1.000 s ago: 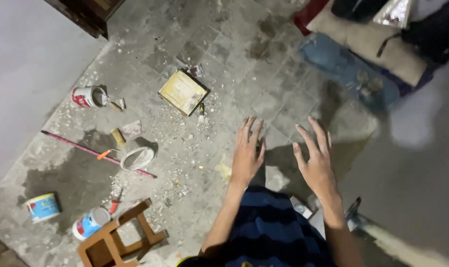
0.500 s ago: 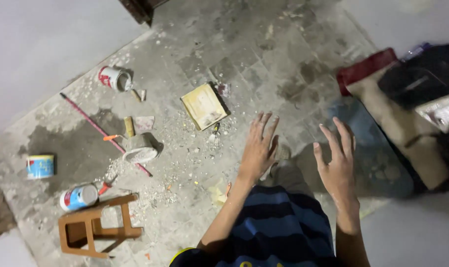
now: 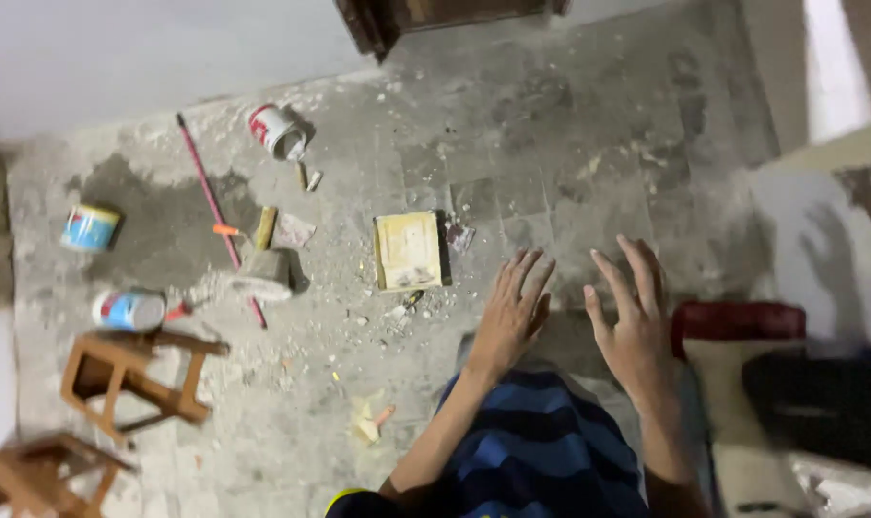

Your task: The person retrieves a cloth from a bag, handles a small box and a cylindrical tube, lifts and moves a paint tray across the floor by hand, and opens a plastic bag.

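My left hand (image 3: 509,317) and my right hand (image 3: 632,321) are both held out in front of me with fingers spread, holding nothing, above a dusty grey floor (image 3: 551,163). A blue and black striped cloth (image 3: 541,446) covers my lap below them. Nearest my left hand lies a flat yellow square tin (image 3: 409,250), a little to the left and farther away. Rubble and white crumbs are scattered around the tin.
A red-and-white can (image 3: 278,130) lies on its side, as do two blue cans (image 3: 91,228) (image 3: 129,311). A thin red rod (image 3: 215,213) and a brush (image 3: 260,259) lie at left. Two wooden stools (image 3: 133,379) (image 3: 28,475) stand lower left. A red cushion (image 3: 738,319) and bags are at right.
The view has swung: the floor items now sit more toward the middle and left, and a second stool shows at lower left. My hands stay spread and empty.
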